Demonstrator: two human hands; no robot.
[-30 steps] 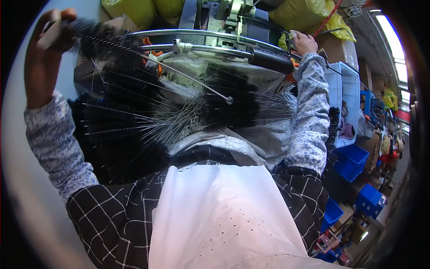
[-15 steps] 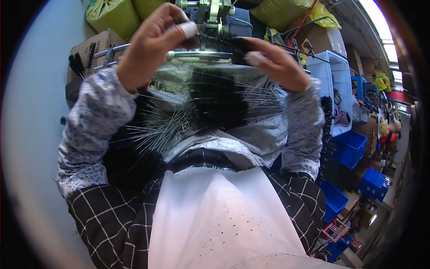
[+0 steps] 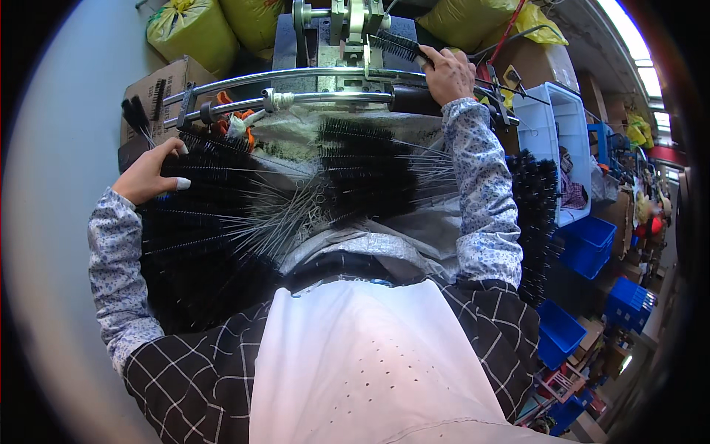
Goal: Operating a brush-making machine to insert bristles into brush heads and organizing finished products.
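Observation:
At the machine, my right hand is closed on one end of a black bottle brush. The brush's other end reaches the metal parts in the middle of the machine. Off to the left, my left hand has thumb and forefinger apart, over a pile of black brushes with wire stems. I see nothing held in it. Another bundle of black brushes lies across the grey sheet in front of me, its wire stems pointing right.
Two metal rods cross in front of the machine. A cardboard box and a yellow sack stand at the left. To the right are more black brushes, a white crate and blue bins.
Both hands were together at the machine around a black brush. My left hand has moved away, down and left to the brush pile, while my right hand has stayed up with a brush.

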